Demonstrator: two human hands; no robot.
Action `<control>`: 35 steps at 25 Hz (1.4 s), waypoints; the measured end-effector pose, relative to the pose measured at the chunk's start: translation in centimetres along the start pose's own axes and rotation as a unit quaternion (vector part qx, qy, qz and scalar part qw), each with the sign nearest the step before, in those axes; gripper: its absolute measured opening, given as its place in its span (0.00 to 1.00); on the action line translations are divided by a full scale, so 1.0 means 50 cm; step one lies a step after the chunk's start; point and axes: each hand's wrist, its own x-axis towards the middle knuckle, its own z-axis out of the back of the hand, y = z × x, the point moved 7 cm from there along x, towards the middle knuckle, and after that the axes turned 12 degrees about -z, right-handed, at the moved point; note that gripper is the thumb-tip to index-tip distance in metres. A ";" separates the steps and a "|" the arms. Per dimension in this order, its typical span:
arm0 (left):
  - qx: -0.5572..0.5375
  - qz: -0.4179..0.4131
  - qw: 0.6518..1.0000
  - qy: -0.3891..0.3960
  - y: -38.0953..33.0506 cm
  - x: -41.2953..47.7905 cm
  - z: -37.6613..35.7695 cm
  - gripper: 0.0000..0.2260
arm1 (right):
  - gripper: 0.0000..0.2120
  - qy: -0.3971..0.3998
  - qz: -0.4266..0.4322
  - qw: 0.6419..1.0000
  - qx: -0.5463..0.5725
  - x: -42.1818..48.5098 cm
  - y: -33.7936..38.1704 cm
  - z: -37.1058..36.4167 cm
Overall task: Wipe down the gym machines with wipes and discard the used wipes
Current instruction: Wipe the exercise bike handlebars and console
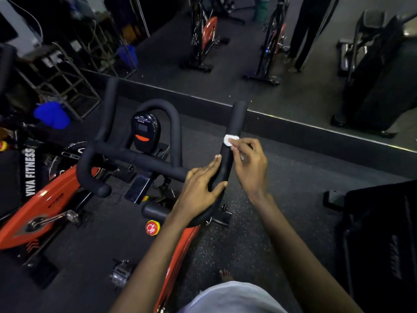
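An orange and black spin bike stands in front of me, its black foam handlebar point(140, 159) spreading across the middle of the view. My right hand point(249, 164) pinches a small white wipe point(230, 140) and presses it against the right handlebar horn point(237, 118). My left hand point(202, 184) rests on the lower bend of the same horn, fingers straight along the inner side and thumb across the bar. The bike's black console point(145, 131) with an orange button sits inside the handlebar loop.
A wall mirror point(293, 64) runs along the floor ahead, reflecting other bikes and a person's legs. A second orange bike marked VIVA FITNESS point(31, 172) stands at left. A blue cloth point(52, 115) hangs by a metal rack. A black machine point(381, 233) stands at right.
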 end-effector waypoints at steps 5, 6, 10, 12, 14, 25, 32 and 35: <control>0.010 -0.009 1.000 -0.009 -0.004 0.004 0.003 0.31 | 0.09 -0.022 0.013 1.000 0.015 0.098 0.021 -0.001; 0.011 -0.008 1.000 -0.006 -0.006 0.002 0.002 0.31 | 0.09 -0.030 0.010 0.999 0.026 0.110 0.023 -0.002; 0.150 0.047 0.987 -0.046 -0.003 -0.014 0.017 0.28 | 0.10 -0.012 -0.007 1.000 0.027 0.026 0.004 -0.010; 0.191 0.075 0.977 -0.058 0.003 -0.016 0.022 0.29 | 0.10 0.002 0.030 0.999 0.015 0.018 0.009 -0.003; 0.177 0.074 0.980 -0.043 0.012 -0.013 0.015 0.28 | 0.10 -0.006 0.039 0.999 0.018 0.082 0.018 0.001; 0.166 0.076 0.982 -0.044 0.010 -0.005 0.023 0.22 | 0.10 -0.029 0.019 0.998 0.048 0.107 0.008 0.003; 0.165 0.079 0.982 -0.038 0.011 -0.006 0.021 0.22 | 0.12 -0.065 -0.049 0.993 0.080 0.111 -0.013 0.004; 0.162 0.082 0.983 -0.034 0.013 -0.008 0.021 0.23 | 0.10 -0.081 -0.085 0.987 0.114 0.112 -0.016 0.006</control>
